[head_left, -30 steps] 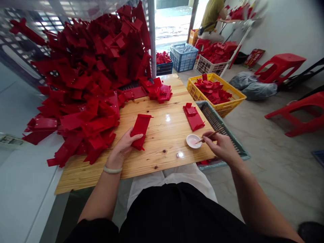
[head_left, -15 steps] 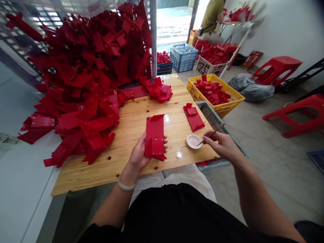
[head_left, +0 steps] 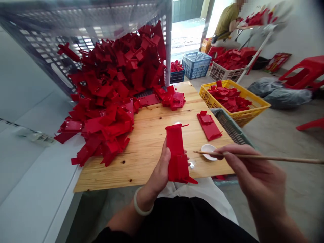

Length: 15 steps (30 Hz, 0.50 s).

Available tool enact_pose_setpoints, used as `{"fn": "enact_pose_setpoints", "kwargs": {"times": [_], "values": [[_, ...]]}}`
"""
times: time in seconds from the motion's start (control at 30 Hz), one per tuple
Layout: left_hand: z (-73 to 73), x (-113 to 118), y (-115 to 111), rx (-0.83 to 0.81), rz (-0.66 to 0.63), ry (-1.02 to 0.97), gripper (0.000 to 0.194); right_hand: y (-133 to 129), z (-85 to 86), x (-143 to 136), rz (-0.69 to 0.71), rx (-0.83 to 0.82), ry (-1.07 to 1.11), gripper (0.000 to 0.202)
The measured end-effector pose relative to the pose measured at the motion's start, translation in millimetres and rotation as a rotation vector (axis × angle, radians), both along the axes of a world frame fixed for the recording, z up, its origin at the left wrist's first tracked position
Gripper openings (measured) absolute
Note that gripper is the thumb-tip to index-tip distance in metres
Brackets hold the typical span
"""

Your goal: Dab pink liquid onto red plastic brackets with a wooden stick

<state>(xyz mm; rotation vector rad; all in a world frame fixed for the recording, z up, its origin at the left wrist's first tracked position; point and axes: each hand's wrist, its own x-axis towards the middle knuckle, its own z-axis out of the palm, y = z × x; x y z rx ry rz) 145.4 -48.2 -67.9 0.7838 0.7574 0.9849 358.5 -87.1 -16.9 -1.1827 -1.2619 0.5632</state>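
Bare board (head_left: 149, 135) between red pile (head_left: 111, 98) and white dish (head_left: 208, 151).

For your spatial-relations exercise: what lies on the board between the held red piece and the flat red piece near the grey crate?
Head view: bare wood only; the white dish sits nearer, below that stretch.

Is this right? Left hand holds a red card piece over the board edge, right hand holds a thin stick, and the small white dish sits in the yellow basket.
Not quite. In the head view the white dish sits on the wooden board, not in the yellow basket. The rest stands: left hand holds the red card piece, right hand holds the stick.
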Motion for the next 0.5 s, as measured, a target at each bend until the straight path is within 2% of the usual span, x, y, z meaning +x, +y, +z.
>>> {"fn": "enact_pose_setpoints", "kwargs": {"times": [0.13,0.23,0.5], "values": [[3.5,-1.3,-6.3,0.126,-0.012,0.113,0.083,7.3,-1.1,-8.6,0.139,0.104,-0.174,0.016],[6.3,-4.3,-8.5,0.187,-0.005,0.208,0.079,12.6,-2.8,-7.8,0.169,0.126,-0.251,0.016],[2.7,-8.6,-9.7,0.192,-0.024,0.249,0.070,15.6,-2.1,-11.3,0.249,0.111,-0.287,0.015]]}}
